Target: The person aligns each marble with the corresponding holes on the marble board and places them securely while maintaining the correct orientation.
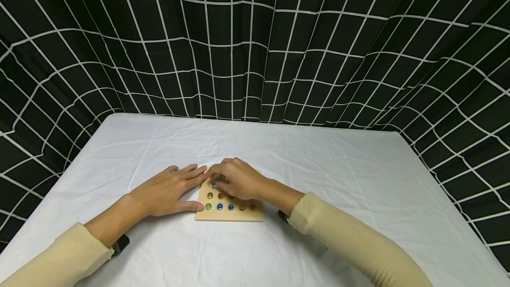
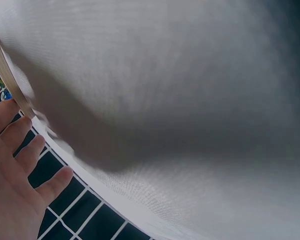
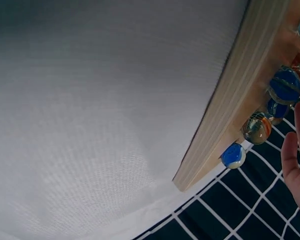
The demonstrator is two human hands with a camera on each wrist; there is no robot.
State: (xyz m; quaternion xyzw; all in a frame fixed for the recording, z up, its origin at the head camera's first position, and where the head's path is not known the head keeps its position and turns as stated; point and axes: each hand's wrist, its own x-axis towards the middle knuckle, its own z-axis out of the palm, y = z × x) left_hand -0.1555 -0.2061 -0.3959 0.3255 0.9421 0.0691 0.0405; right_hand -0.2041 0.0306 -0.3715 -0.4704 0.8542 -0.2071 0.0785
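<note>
A light wooden board (image 1: 239, 216) set with glass marbles lies on the table. My right hand (image 1: 243, 180) reaches over its far left part, thumb and index finger pinching a blue marble (image 1: 214, 184). My left hand (image 1: 169, 191) is spread at the board's left side, its thumb touching the left edge and its fingertips near the far left corner. Along the near row sit a green marble (image 1: 208, 206), two blue ones and two amber ones. The right hand covers much of the far rows. In the right wrist view, a blue-and-white marble (image 3: 233, 156) stands near the board's corner.
The white cloth (image 1: 338, 176) on the table shows creases around the board. Behind and at both sides hangs a black curtain (image 1: 295, 43) with a white grid. A dark band (image 1: 121, 243) is worn at the left wrist.
</note>
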